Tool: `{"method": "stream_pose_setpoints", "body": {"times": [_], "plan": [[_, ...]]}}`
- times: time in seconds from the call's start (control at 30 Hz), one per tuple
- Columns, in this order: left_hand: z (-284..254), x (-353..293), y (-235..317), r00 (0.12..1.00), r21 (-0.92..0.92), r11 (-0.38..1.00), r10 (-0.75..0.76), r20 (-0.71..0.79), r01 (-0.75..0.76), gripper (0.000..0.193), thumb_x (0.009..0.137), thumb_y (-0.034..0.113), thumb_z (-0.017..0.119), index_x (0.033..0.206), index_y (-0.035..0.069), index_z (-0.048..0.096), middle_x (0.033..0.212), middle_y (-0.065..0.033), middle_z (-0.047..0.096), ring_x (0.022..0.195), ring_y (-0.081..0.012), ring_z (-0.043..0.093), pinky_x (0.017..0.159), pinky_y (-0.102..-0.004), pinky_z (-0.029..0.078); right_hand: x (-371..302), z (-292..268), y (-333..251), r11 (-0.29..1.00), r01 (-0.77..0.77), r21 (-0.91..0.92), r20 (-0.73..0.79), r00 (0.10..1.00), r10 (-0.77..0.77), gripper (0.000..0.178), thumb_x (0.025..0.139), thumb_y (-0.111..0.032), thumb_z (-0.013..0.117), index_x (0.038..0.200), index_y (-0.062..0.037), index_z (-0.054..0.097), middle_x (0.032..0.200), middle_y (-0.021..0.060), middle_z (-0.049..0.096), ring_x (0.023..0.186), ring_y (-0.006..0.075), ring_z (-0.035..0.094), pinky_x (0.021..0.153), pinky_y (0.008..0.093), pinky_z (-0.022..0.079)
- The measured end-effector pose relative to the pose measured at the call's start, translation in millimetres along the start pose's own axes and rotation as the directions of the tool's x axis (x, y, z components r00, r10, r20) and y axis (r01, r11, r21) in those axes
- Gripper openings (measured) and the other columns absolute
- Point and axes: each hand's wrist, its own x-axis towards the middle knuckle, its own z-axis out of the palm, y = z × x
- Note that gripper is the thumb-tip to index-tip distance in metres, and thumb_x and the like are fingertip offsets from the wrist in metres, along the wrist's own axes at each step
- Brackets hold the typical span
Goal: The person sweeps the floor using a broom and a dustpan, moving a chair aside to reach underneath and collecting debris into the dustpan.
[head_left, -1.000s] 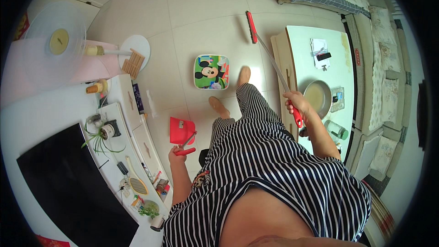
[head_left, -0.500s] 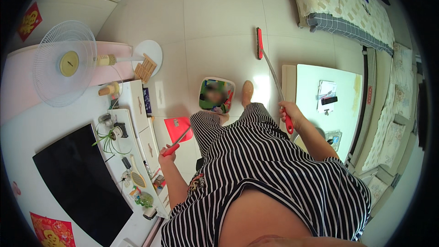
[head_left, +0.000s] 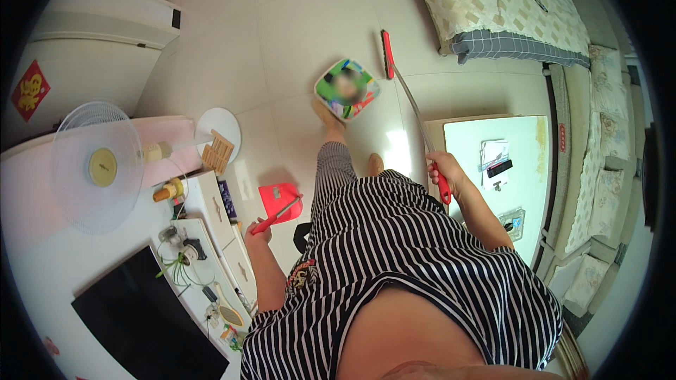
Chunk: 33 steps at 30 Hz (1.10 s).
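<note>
My left hand (head_left: pixel 258 234) is closed around the red handle of a long-handled dustpan (head_left: pixel 277 199), whose red pan hangs low beside my left leg. In my right hand (head_left: pixel 446 166) I grip the red handle of a broom. Its thin grey shaft runs forward to a narrow red broom head (head_left: pixel 387 55) with dark bristles, over the tiled floor. A small square stool (head_left: pixel 329 96) with a colourful printed top stands ahead, left of the broom head. My left foot (head_left: pixel 327 114) is stretched forward against the stool's near side, and the toes are partly hidden.
To the right are a glass-topped table (head_left: pixel 458 141) with papers and a black object, and a bed (head_left: pixel 507 10) with a patterned cover. Left stand a white fan (head_left: pixel 98 167), a cabinet with drawers (head_left: pixel 229 229) and a black television (head_left: pixel 151 317). A wooden rack (head_left: pixel 218 153) leans near the fan's base.
The stool has moved forward, slightly right, and turned, with my left foot now stretched out against it. The whole view has shifted. Both hands keep hold of the broom and dustpan.
</note>
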Motion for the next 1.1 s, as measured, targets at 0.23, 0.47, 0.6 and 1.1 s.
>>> {"method": "stream_pose_setpoints", "body": {"times": [0.23, 0.47, 0.6, 1.1], "plan": [[78.3, 40.3, -35.0, 1.000, 0.119, 0.993, -0.013, 0.014, 0.011, 0.050, 0.070, -0.013, 0.046, 0.114, 0.009, 0.052, 0.107, -0.0089, 0.052, 0.097, -0.0366, 0.057, 0.083, -0.0439, 0.055, 6.7, 20.2, -56.0, 0.994, 0.109, -0.001, -0.092, 0.990, -0.108, 0.017, 0.088, -0.019, 0.056, 0.090, -0.0056, 0.045, 0.064, 0.0042, 0.049, 0.043, 0.0084, 0.040, 0.035, 0.0221, 0.036], [180.7, 57.2, -68.0, 0.997, 0.172, 0.982, -0.078, 0.011, 0.075, 0.037, 0.068, -0.012, 0.048, 0.102, 0.005, 0.048, 0.090, -0.0097, 0.054, 0.090, -0.0364, 0.059, 0.083, -0.0462, 0.055, -8.6, 35.7, -88.7, 0.989, 0.142, -0.040, -0.225, 0.963, -0.148, 0.015, 0.091, -0.017, 0.054, 0.093, -0.0034, 0.049, 0.063, 0.0039, 0.048, 0.044, 0.0097, 0.042, 0.036, 0.0249, 0.036], [247.7, 53.9, -83.0, 0.991, 0.295, 0.949, -0.126, 0.048, 0.107, 0.028, 0.070, -0.011, 0.047, 0.096, 0.001, 0.046, 0.085, -0.0125, 0.054, 0.070, -0.0286, 0.061, 0.072, -0.0369, 0.059, -8.8, 52.9, -108.0, 0.989, 0.144, 0.019, -0.237, 0.962, -0.136, 0.015, 0.091, -0.017, 0.053, 0.093, -0.0040, 0.048, 0.063, 0.0037, 0.048, 0.045, 0.0101, 0.042, 0.037, 0.0254, 0.037], [362.1, -10.4, -144.4, 0.911, 0.470, 0.882, -0.222, 0.346, 0.036, 0.036, 0.082, -0.007, 0.047, 0.114, 0.008, 0.046, 0.094, -0.0259, 0.055, 0.046, -0.0079, 0.044, 0.040, -0.0120, 0.043, 44.9, 89.8, -174.0, 0.994, 0.109, 0.015, -0.267, 0.958, -0.101, 0.016, 0.090, -0.017, 0.054, 0.091, -0.0020, 0.050, 0.066, 0.0054, 0.051, 0.044, 0.0111, 0.042, 0.037, 0.0258, 0.038]]}}
